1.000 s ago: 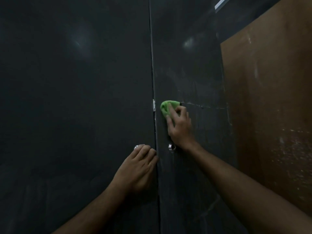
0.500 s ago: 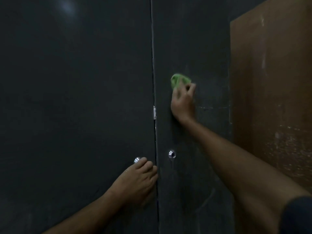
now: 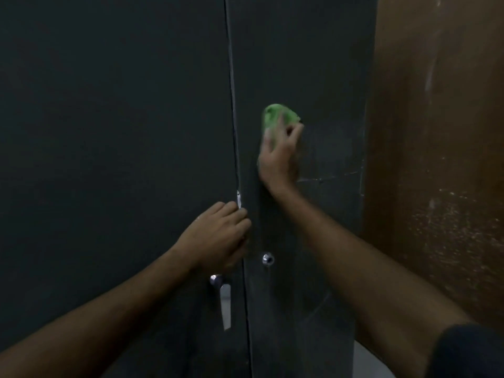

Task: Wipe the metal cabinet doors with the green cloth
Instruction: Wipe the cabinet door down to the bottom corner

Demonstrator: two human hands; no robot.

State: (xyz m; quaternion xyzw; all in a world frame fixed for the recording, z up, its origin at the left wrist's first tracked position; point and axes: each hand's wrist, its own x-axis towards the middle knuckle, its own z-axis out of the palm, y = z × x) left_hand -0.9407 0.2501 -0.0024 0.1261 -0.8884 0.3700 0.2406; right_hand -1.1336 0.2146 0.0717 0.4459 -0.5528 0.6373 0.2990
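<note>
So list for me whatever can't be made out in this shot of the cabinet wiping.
- Head view: the green cloth is motion-blurred and half covered by the right hand; its folds are unreadable.
- The left hand sits at the seam between the doors; what its fingers touch is hidden beneath them.
- The left door and right door are too dark to show dirt or streaks.
- Both doors are cut off by the frame edges.
</note>
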